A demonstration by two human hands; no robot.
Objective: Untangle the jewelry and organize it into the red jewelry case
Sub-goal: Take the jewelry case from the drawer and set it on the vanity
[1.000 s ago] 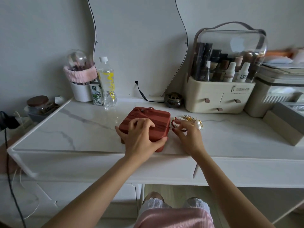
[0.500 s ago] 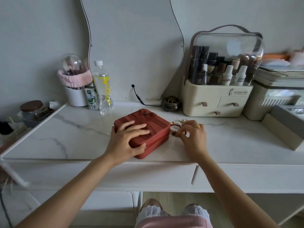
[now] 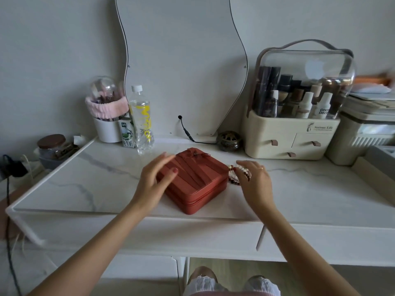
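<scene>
The white marble-topped desk point(image 3: 299, 195) stood against a pale grey wall, a wavy-edged mirror point(image 3: 183, 60) propped behind it. At the right sat the cream cosmetics organiser with a clear domed lid point(image 3: 297, 103), bottles packed inside. Dead centre lay the red pleated jewelry case point(image 3: 198, 182), lid down, turned corner-on to the desk's front edge. The left hand point(image 3: 152, 180) was over the case's left corner, fingers straight and spread, its grip released, blurred. The right hand point(image 3: 255, 180) sat just right of the case, fingers curled, grip on the tangled strands of white and dark red beads point(image 3: 235, 176), which rested on the desk touching the case's right side. A clear plastic water bottle point(image 3: 141, 120) stood behind.
</scene>
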